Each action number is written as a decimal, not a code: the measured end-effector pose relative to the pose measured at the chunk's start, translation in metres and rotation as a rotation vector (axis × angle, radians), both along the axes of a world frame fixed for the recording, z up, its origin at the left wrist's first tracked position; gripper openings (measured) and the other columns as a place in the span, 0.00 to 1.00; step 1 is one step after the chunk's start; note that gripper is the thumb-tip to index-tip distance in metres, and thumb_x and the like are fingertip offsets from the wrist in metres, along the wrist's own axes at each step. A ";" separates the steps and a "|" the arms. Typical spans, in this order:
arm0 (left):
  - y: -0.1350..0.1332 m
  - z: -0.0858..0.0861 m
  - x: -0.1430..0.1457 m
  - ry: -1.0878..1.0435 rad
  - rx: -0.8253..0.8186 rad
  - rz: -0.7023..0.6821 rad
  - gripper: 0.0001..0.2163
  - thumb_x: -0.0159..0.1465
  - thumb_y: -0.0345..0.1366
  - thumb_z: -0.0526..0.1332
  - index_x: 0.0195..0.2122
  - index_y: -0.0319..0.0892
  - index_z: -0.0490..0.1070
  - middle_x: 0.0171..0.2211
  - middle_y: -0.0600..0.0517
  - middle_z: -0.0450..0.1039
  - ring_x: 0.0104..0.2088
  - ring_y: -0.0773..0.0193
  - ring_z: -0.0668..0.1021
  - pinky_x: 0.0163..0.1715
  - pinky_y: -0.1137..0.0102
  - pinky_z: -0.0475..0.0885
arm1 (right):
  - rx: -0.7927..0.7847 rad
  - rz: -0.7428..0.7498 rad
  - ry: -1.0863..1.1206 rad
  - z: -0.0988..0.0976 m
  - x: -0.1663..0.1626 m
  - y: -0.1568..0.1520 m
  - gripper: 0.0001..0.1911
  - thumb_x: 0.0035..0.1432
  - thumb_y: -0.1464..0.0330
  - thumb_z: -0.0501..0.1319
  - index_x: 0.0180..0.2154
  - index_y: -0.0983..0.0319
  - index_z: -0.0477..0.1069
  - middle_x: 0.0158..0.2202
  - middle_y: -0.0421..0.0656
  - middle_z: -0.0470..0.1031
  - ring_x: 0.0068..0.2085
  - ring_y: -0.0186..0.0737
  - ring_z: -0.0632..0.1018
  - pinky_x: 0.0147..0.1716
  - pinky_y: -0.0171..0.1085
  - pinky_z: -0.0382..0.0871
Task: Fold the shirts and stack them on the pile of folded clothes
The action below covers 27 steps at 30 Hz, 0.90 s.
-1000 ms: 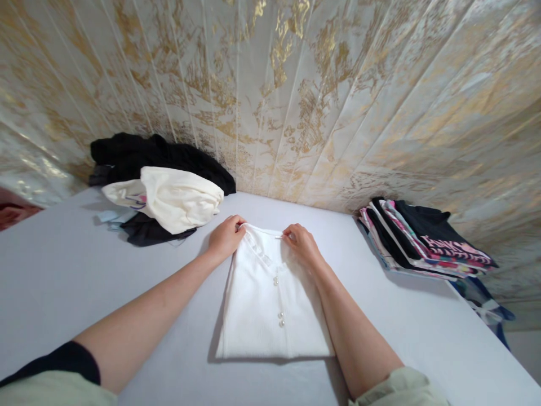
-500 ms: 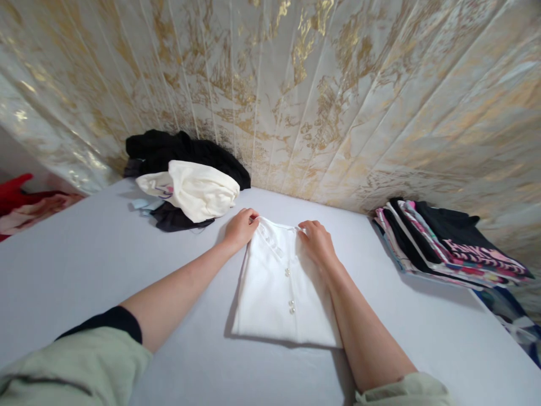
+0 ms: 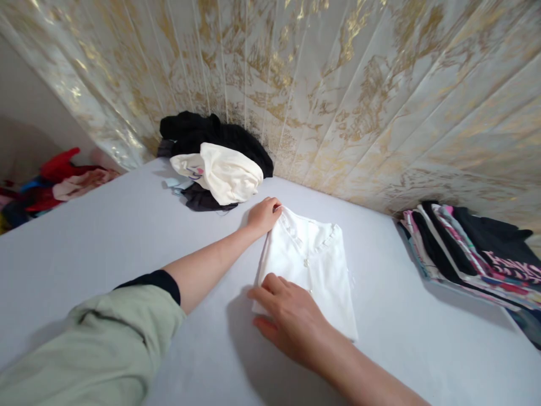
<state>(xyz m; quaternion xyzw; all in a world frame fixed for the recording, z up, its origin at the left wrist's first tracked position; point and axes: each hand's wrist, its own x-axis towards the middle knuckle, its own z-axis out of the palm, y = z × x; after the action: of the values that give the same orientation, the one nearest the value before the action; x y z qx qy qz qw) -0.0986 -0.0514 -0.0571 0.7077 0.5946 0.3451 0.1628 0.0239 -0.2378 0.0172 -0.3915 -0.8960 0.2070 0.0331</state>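
Note:
A white shirt (image 3: 332, 276) lies folded into a rough rectangle on the pale table, its frilled collar pointing away from me and pearly buttons down its middle. My left hand (image 3: 264, 217) pinches the shirt's far left corner beside the collar. Over the near left part of the shirt hovers my right hand (image 3: 291, 318), fingers apart and holding nothing. It hides the shirt's lower left part and casts a shadow on the table.
A loose heap of black clothes (image 3: 220, 132) with a cream garment (image 3: 232, 175) on top sits at the back left. At the right edge stands a stack of folded clothes (image 3: 469, 248). A patterned gold-and-white curtain (image 3: 321, 101) hangs behind the table (image 3: 139, 237). Red clothes (image 3: 59, 166) lie beyond its left side.
My right hand has let go of the collar's right side and come back toward me and leftward, above the near part of the shirt. The left hand keeps its hold. The view has shifted left.

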 end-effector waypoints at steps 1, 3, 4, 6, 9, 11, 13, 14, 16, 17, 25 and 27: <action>0.000 0.000 0.000 0.000 0.003 -0.002 0.07 0.64 0.36 0.57 0.38 0.45 0.73 0.40 0.51 0.74 0.37 0.63 0.76 0.38 0.70 0.67 | 0.030 -0.009 -0.063 -0.007 -0.003 -0.004 0.12 0.55 0.69 0.62 0.43 0.58 0.70 0.40 0.46 0.71 0.38 0.42 0.74 0.34 0.37 0.67; 0.000 -0.001 -0.001 -0.002 0.005 -0.001 0.07 0.64 0.36 0.56 0.38 0.45 0.73 0.40 0.51 0.74 0.37 0.63 0.76 0.37 0.70 0.67 | 0.060 -0.061 -0.117 -0.014 -0.004 -0.004 0.07 0.55 0.72 0.60 0.38 0.59 0.69 0.38 0.46 0.71 0.38 0.42 0.73 0.32 0.36 0.66; 0.001 -0.001 -0.001 -0.003 0.004 -0.001 0.07 0.64 0.36 0.56 0.38 0.45 0.73 0.40 0.51 0.74 0.37 0.63 0.76 0.37 0.70 0.67 | 0.051 -0.094 -0.101 -0.014 -0.002 -0.001 0.05 0.55 0.73 0.59 0.36 0.60 0.69 0.37 0.45 0.70 0.37 0.41 0.73 0.31 0.36 0.65; 0.001 -0.002 -0.001 -0.007 0.003 -0.003 0.07 0.64 0.36 0.56 0.38 0.45 0.73 0.39 0.51 0.74 0.36 0.63 0.76 0.36 0.70 0.67 | -0.016 -0.154 0.013 -0.005 0.004 0.004 0.05 0.56 0.75 0.58 0.33 0.59 0.68 0.35 0.42 0.70 0.35 0.37 0.72 0.31 0.33 0.64; 0.001 -0.002 -0.002 -0.013 0.011 -0.004 0.07 0.64 0.36 0.56 0.38 0.45 0.73 0.40 0.51 0.74 0.35 0.63 0.76 0.35 0.70 0.67 | -0.196 -0.154 0.253 0.012 0.016 0.010 0.05 0.59 0.73 0.56 0.34 0.58 0.69 0.34 0.39 0.70 0.31 0.31 0.71 0.32 0.31 0.64; 0.001 -0.001 -0.002 -0.017 0.007 -0.004 0.06 0.63 0.35 0.56 0.37 0.45 0.73 0.39 0.51 0.75 0.35 0.63 0.76 0.35 0.70 0.67 | -0.285 -0.107 0.304 0.016 0.025 0.013 0.06 0.61 0.71 0.56 0.35 0.58 0.72 0.35 0.39 0.71 0.30 0.30 0.71 0.32 0.31 0.64; 0.000 0.001 -0.002 -0.024 -0.007 0.000 0.06 0.63 0.35 0.56 0.37 0.45 0.73 0.39 0.51 0.75 0.35 0.63 0.76 0.36 0.70 0.68 | -0.272 -0.119 0.288 0.014 0.033 0.018 0.07 0.62 0.69 0.56 0.37 0.57 0.73 0.34 0.39 0.72 0.30 0.31 0.72 0.32 0.31 0.64; 0.000 0.001 -0.002 -0.030 -0.015 0.000 0.07 0.64 0.35 0.56 0.37 0.45 0.73 0.39 0.51 0.75 0.36 0.63 0.76 0.37 0.70 0.68 | -0.226 -0.168 0.284 0.011 0.036 0.022 0.08 0.63 0.69 0.55 0.38 0.57 0.74 0.34 0.39 0.73 0.31 0.32 0.72 0.32 0.32 0.64; -0.001 0.003 -0.002 -0.046 -0.023 0.001 0.07 0.63 0.34 0.56 0.37 0.45 0.73 0.39 0.51 0.75 0.36 0.64 0.76 0.38 0.70 0.68 | -0.109 -0.285 0.289 0.003 0.040 0.027 0.10 0.63 0.69 0.54 0.39 0.57 0.73 0.34 0.40 0.74 0.32 0.33 0.73 0.33 0.32 0.63; -0.001 0.003 -0.002 -0.052 -0.025 0.001 0.06 0.63 0.34 0.56 0.37 0.45 0.73 0.39 0.51 0.74 0.36 0.64 0.76 0.38 0.70 0.69 | -0.063 -0.320 0.280 0.000 0.041 0.030 0.10 0.64 0.69 0.53 0.40 0.57 0.73 0.35 0.40 0.74 0.33 0.34 0.73 0.33 0.32 0.63; 0.001 0.006 -0.004 -0.079 -0.026 0.038 0.06 0.64 0.34 0.55 0.37 0.44 0.71 0.40 0.51 0.74 0.36 0.65 0.76 0.39 0.71 0.69 | 0.062 -0.349 0.125 -0.010 0.046 0.042 0.15 0.63 0.71 0.52 0.47 0.55 0.73 0.38 0.41 0.74 0.33 0.35 0.75 0.33 0.32 0.64; 0.000 0.007 -0.004 -0.075 -0.030 0.015 0.07 0.64 0.37 0.55 0.38 0.44 0.72 0.41 0.51 0.73 0.36 0.65 0.76 0.38 0.71 0.69 | 0.113 -0.440 0.151 -0.009 0.064 0.053 0.14 0.63 0.71 0.53 0.47 0.55 0.73 0.38 0.41 0.74 0.33 0.34 0.75 0.34 0.32 0.65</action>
<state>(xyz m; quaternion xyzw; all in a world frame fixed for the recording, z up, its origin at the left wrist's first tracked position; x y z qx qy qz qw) -0.1026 -0.0510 -0.0499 0.6873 0.5985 0.3636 0.1929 0.0878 -0.1847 0.0082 -0.5584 -0.7941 0.1730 0.1662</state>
